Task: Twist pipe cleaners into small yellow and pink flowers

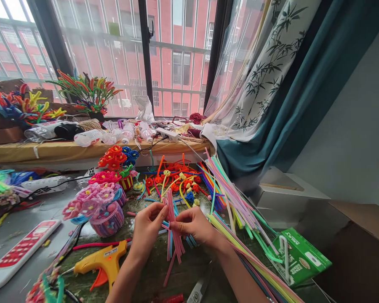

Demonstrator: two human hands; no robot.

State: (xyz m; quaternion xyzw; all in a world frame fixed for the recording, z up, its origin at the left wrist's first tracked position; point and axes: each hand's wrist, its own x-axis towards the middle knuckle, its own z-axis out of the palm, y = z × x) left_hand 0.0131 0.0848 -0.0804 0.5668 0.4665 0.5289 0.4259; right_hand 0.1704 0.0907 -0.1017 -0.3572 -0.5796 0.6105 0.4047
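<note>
Low centre of the frame: two hands at work over the bench [151,273]. Left hand [148,225], grip narrow, thumb and index pinching the upper part of a bunch of pink stems [177,244]. Right hand [194,225], grip narrow too, on the same bunch about midway. Bunch leans slightly, lower ends splayed; whether they touch the bench, cannot tell.

On handling, my judgement: a light pinch suits, as the stems look soft and would likely crush. Best that one hand steadies while the other shifts single stems. Loose blue stems [169,244] lie close by and could tangle. Glue gun [104,261], lower left, sits near the left forearm (a small red light shows on it, so treat it as hot).

Containers: left of centre, a striped pot [109,223] topped with pink flowers [96,198]. Just behind it, a red-and-yellow pot [126,182], red flowers [112,158] beside and above it. Upper left, a dark planter [97,115] bears orange and green stems [91,90]. Lower right, a green box [303,256]; contents hidden. Behind that, a white box [287,191]; inside too hidden to tell.
</note>
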